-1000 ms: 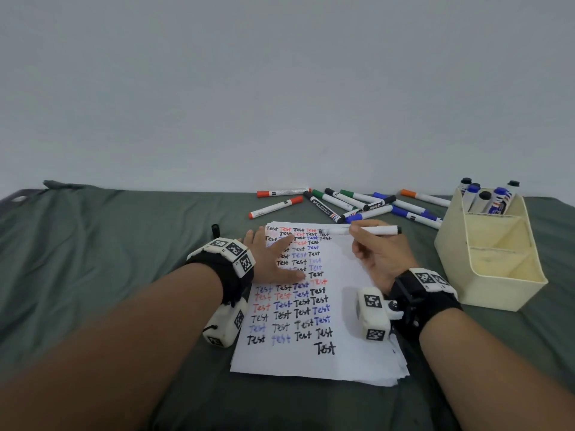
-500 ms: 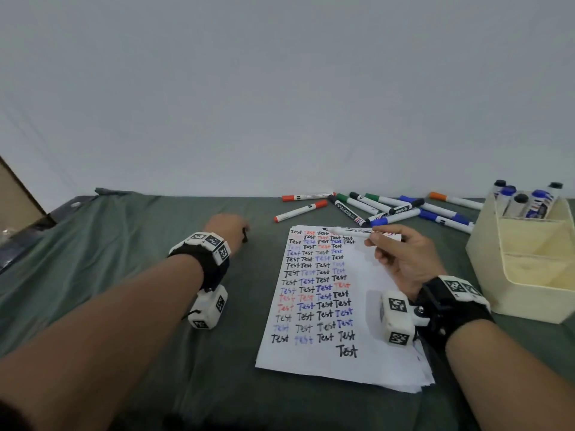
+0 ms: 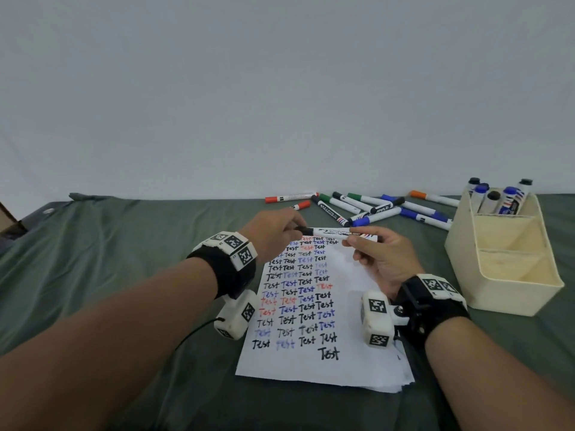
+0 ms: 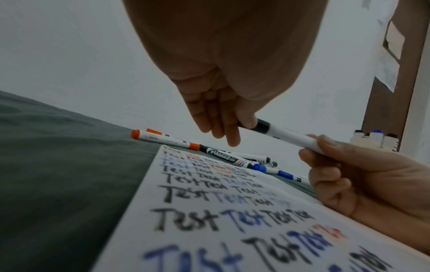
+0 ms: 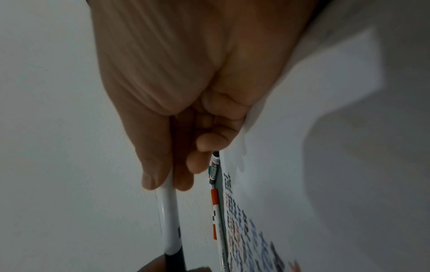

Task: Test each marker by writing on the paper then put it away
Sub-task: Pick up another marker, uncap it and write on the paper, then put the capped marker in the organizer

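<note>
From the head view I see both hands raised a little above the paper [image 3: 314,306], at its far end. My right hand [image 3: 384,262] holds the white barrel of a black marker [image 3: 337,233] between thumb and fingers, and the marker lies almost level, pointing to the left. My left hand [image 3: 273,234] pinches the black cap end of this same marker. Behind both hands a group of loose markers [image 3: 373,208] lies on the green cloth [image 3: 109,259], and to the right of my right hand stands the cream organizer [image 3: 504,269], with several markers upright in its far compartment. The paper is full of rows of the word "Test" in black, blue and red.

In the left wrist view the left hand [image 4: 221,103] shows thumb and forefinger closed on the black cap [image 4: 261,126], while the other fingers hang straight down (they touch nothing). The right hand [image 4: 363,176] grips the barrel just beside.

In the right wrist view the right hand [image 5: 177,103] has its fingers curled round the white barrel [image 5: 168,220]; the black cap is at the bottom edge, where the picture is blurred. Beyond the fingers an orange marker [image 5: 215,206] lies beside the paper edge.
</note>
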Action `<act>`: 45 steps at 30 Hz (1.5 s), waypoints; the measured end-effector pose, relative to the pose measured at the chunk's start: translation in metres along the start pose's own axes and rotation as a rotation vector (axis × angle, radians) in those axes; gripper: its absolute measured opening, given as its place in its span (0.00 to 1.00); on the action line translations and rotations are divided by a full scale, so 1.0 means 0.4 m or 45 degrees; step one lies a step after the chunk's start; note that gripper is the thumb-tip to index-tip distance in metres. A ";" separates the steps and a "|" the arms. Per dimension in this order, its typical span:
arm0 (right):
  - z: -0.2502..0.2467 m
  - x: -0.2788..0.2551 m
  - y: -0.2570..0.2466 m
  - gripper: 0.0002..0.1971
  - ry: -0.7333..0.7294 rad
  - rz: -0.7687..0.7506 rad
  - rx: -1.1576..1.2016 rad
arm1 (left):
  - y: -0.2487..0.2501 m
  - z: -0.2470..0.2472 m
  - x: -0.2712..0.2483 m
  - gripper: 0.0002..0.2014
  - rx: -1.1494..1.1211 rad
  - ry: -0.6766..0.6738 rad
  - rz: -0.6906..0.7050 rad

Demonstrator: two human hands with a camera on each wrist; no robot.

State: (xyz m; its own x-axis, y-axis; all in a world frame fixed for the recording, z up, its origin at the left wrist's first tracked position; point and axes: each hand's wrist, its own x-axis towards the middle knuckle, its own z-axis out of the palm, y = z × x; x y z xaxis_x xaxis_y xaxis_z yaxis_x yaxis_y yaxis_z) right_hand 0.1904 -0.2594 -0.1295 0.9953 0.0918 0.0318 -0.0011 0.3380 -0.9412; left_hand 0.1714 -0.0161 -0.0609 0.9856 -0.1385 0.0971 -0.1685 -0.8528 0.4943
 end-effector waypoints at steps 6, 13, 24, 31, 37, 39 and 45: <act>-0.003 0.000 0.003 0.08 -0.022 -0.012 -0.027 | 0.038 0.040 -0.004 0.05 -0.006 -0.053 -0.090; -0.003 0.006 0.008 0.14 -0.009 -0.041 -0.137 | 0.047 0.058 0.008 0.05 0.136 -0.111 -0.078; -0.004 0.013 0.006 0.06 0.168 0.011 0.031 | -0.060 0.130 -0.013 0.52 0.645 -0.546 -0.312; 0.036 0.018 -0.065 0.03 0.172 -0.122 -0.220 | -0.070 0.131 -0.006 0.61 0.651 -0.568 -0.312; 0.030 0.030 -0.315 0.21 0.340 -0.643 -0.822 | -0.073 0.125 -0.001 0.61 0.632 -0.589 -0.319; 0.001 0.024 -0.409 0.21 0.420 -0.780 -0.920 | -0.071 0.124 0.000 0.60 0.607 -0.593 -0.335; -0.128 0.007 -0.548 0.17 0.682 -0.946 -1.081 | -0.069 0.125 0.000 0.61 0.583 -0.594 -0.348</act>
State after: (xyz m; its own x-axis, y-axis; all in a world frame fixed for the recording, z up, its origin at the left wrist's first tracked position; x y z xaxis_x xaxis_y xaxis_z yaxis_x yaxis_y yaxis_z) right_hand 0.1983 -0.3813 0.0595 0.6428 -0.3219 0.6951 0.4427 -0.5844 -0.6800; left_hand 0.1767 -0.0178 -0.1178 0.9123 -0.0030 -0.4094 0.0079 -0.9997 0.0251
